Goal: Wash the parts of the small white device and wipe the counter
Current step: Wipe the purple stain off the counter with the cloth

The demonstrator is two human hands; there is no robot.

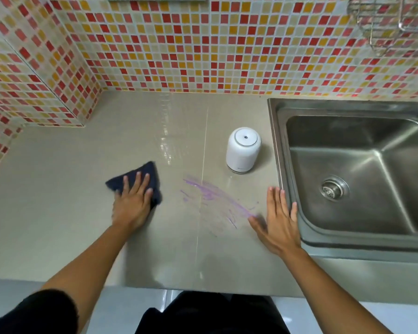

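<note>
The small white device (243, 149) stands upright on the grey counter (58, 213), just left of the sink. A dark blue cloth (140, 173) lies flat on the counter to the left of centre. My left hand (132, 201) presses on the cloth with straight fingers. A smeared purple stain (212, 196) runs across the counter between my hands. My right hand (279, 220) lies flat with spread fingers on the counter at the sink's left edge and holds nothing.
A steel sink (343, 239) with a round drain (333, 188) fills the right side. Mosaic-tiled walls (203, 44) close the counter at the back and left. A wire rack (391, 20) hangs at the top right. The counter's front edge runs below my forearms.
</note>
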